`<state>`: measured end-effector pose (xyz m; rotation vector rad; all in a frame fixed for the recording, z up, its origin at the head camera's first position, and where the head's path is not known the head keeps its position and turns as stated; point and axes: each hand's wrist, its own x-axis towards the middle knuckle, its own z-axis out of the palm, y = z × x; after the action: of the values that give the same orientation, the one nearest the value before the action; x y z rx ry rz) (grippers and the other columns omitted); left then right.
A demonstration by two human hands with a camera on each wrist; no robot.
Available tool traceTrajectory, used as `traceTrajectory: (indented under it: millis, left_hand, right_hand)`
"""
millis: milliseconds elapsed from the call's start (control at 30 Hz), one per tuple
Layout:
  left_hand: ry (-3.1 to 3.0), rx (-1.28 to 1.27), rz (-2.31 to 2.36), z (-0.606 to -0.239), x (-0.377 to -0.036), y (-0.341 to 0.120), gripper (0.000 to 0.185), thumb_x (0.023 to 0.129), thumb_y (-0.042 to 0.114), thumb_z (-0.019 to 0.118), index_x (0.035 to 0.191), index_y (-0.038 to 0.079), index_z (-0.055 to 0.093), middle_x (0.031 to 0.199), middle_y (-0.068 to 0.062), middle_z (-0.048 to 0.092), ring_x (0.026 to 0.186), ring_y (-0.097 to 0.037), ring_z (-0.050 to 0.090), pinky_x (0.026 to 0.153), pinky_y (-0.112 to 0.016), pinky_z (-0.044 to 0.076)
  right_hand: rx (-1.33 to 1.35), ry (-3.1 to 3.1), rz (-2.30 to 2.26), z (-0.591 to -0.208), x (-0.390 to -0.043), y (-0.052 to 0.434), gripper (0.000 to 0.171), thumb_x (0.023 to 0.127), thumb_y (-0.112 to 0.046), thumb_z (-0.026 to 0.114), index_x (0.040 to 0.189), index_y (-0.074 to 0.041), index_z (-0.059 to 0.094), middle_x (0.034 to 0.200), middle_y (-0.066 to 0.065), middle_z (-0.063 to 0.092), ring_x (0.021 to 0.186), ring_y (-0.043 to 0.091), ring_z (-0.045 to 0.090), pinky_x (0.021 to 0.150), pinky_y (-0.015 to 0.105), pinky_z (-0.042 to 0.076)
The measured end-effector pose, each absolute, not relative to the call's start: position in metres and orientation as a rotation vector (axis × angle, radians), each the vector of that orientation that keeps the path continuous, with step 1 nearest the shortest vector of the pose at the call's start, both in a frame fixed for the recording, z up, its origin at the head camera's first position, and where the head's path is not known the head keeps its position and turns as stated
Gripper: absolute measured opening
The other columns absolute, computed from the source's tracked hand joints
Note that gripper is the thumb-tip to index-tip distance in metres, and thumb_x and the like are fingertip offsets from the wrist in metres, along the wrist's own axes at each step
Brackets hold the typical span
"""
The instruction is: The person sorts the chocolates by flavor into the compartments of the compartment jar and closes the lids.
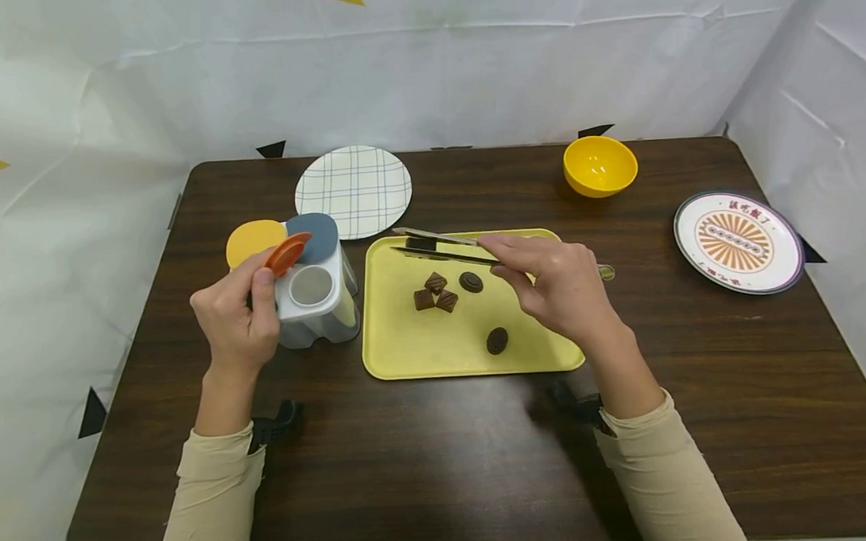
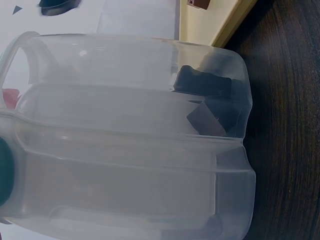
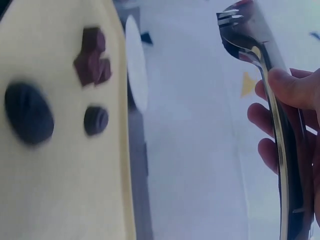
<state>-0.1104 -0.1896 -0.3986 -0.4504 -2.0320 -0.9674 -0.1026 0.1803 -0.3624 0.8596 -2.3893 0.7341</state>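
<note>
My left hand (image 1: 238, 319) holds up the orange lid (image 1: 288, 254) of a clear container with a white top (image 1: 333, 299), its thumb against the lid. Below that lid a round opening (image 1: 311, 286) is uncovered. Through the container's wall in the left wrist view, dark chocolates (image 2: 202, 82) lie at the bottom. My right hand (image 1: 557, 283) grips metal tongs (image 3: 275, 110), held sideways over the far part of the yellow tray (image 1: 401, 357). Between the tong arms shows a dark block (image 1: 421, 244); I cannot tell if they clamp it.
On the tray lie several chocolates, among them square pieces (image 1: 435, 290), a round one (image 1: 471, 282) and an oval one (image 1: 497, 340). A checked plate (image 1: 353, 190) stands behind the container, a yellow bowl (image 1: 600, 166) at the back, a patterned plate (image 1: 739, 243) at the right.
</note>
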Motion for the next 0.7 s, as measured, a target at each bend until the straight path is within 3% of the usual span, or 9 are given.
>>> traceTrajectory:
  millis: [167,367,500,700]
  left_hand:
    - [-2.047,-0.453,-0.966,-0.397,-0.11,-0.19,0.044,0.094,0.032,0.047,0.098,-0.001,0.076,0.092,-0.011,0.075,0.075,-0.031,0.072,0.07,-0.021,0.05]
    - [-2.046,-0.452,-0.958,-0.397,-0.11,-0.19,0.044,0.094,0.032,0.046,0.098,0.0,0.076,0.092,-0.011,0.075,0.073,-0.031,0.072,0.062,-0.039,0.053]
    - [-2.047,-0.454,-0.957,-0.396,-0.11,-0.19,0.044,0.094,0.031,0.046,0.098,0.0,0.076,0.092,-0.011,0.075,0.073,-0.031,0.072,0.06,-0.043,0.053]
    - [-2.054,-0.456,-0.946,-0.396,-0.109,-0.19,0.044,0.095,0.03,0.045,0.1,-0.001,0.076,0.092,-0.011,0.075,0.067,-0.032,0.07,0.057,-0.041,0.052]
  right_hand:
    - [0.975,-2.343,0.753,-0.353,-0.099,0.156,0.042,0.079,-0.004,0.079,0.12,-0.012,0.072,0.113,0.002,0.072,0.082,0.019,0.071,0.047,0.029,0.04]
    - [1.082,-2.301,0.777,-0.348,-0.099,0.131,0.04,0.083,-0.002,0.074,0.121,-0.013,0.072,0.117,0.0,0.071,0.088,0.016,0.071,0.053,0.03,0.046]
    - [1.125,-2.282,0.785,-0.348,-0.102,0.118,0.038,0.085,-0.003,0.072,0.121,-0.014,0.072,0.118,-0.001,0.07,0.097,0.015,0.07,0.062,0.032,0.053]
    - [1.173,-2.289,0.779,-0.348,-0.104,0.104,0.037,0.086,-0.004,0.07,0.122,-0.015,0.072,0.118,-0.002,0.07,0.088,0.01,0.069,0.059,0.029,0.05]
